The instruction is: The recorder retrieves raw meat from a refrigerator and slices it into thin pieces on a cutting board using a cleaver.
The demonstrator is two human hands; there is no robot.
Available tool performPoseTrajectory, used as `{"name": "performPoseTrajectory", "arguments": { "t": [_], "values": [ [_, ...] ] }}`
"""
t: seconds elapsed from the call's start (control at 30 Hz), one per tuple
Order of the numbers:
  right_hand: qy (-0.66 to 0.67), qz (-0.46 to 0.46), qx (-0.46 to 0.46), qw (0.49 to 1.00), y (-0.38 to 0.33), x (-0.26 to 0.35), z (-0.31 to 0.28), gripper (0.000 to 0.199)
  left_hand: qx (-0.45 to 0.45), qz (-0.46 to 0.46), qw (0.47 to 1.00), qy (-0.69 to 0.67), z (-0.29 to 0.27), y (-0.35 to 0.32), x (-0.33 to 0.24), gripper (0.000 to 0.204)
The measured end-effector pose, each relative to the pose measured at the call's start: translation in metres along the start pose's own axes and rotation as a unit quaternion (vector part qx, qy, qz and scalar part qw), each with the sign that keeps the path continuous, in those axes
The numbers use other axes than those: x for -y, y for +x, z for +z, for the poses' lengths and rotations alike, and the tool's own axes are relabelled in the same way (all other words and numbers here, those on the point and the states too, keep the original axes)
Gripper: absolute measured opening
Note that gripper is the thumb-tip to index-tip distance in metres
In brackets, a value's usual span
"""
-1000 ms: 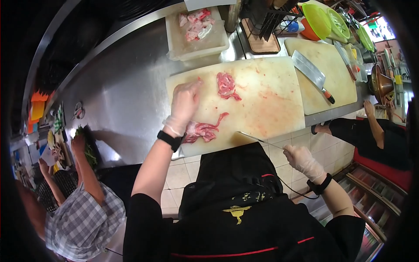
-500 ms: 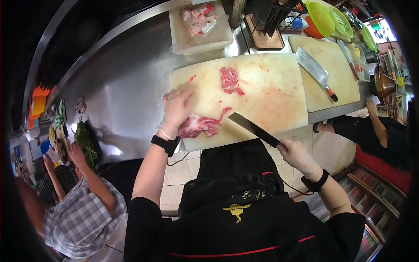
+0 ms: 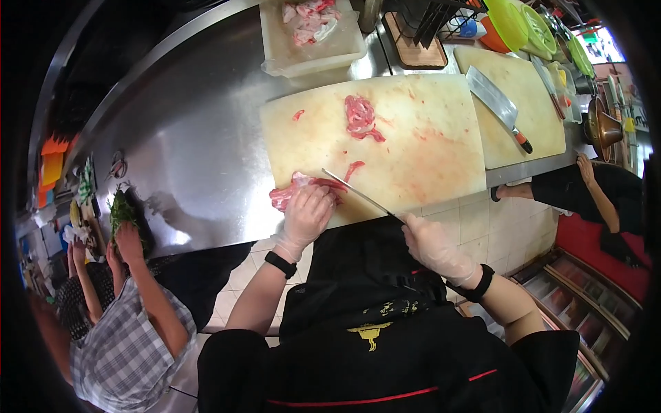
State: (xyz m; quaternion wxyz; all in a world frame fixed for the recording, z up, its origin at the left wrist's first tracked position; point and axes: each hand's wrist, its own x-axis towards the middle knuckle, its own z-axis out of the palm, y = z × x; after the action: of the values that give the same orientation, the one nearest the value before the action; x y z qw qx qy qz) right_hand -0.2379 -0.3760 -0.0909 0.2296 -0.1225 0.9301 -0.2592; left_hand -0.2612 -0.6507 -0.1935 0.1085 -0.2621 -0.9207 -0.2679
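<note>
My left hand (image 3: 308, 215), in a clear glove, has its fingers curled down onto a piece of raw meat (image 3: 281, 198) at the near left edge of the white cutting board (image 3: 420, 162). In my gloved right hand (image 3: 435, 246) is a knife (image 3: 368, 199), its blade seen nearly edge-on. The blade runs across the meat just right of my left fingers, and a thin red strip (image 3: 354, 169) lies beyond it. Whether the edge is into the meat, I cannot tell. A second raw meat piece (image 3: 361, 118) rests farther up the board, with a small scrap (image 3: 298, 115) to its left.
A cleaver (image 3: 494, 98) lies across a second cutting board (image 3: 533, 86) at right. Behind stand a white tub (image 3: 313, 63) of meat scraps and a wooden tray (image 3: 416, 54). At left, a person in a checked shirt (image 3: 131, 341) handles green herbs (image 3: 122, 206).
My left hand has moved right, from the board's left edge onto the meat. The knife has swung left and turned on edge, and its blade now crosses the meat.
</note>
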Motion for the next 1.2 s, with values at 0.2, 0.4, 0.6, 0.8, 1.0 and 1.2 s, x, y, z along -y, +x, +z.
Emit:
{"name": "performPoseTrajectory", "arguments": {
  "t": [0.2,0.4,0.6,0.8,1.0,1.2],
  "values": [
    [-0.030,-0.031,0.007,0.999,-0.006,0.016,0.005,0.027,-0.033,0.015,0.999,-0.020,0.009,-0.001,0.017,0.025],
    [-0.054,-0.015,0.031,0.998,0.004,0.029,0.012,0.027,-0.003,0.006,1.000,0.008,0.007,0.003,0.015,0.029],
    [-0.072,-0.031,0.044,0.996,0.019,0.035,0.013,0.022,-0.006,0.019,0.999,0.030,0.003,0.006,0.014,0.027],
    [-0.101,-0.079,-0.006,0.992,0.031,0.038,0.018,0.020,0.016,-0.001,0.999,0.051,0.004,0.006,0.013,0.028],
    [-0.118,-0.065,0.014,0.991,0.039,0.042,0.020,0.018,0.010,-0.003,0.999,0.047,0.005,0.005,0.013,0.032],
    [-0.146,-0.078,0.017,0.986,0.034,0.027,0.018,0.018,0.015,0.004,0.998,0.057,0.006,0.004,0.015,0.033]
  ]
}}
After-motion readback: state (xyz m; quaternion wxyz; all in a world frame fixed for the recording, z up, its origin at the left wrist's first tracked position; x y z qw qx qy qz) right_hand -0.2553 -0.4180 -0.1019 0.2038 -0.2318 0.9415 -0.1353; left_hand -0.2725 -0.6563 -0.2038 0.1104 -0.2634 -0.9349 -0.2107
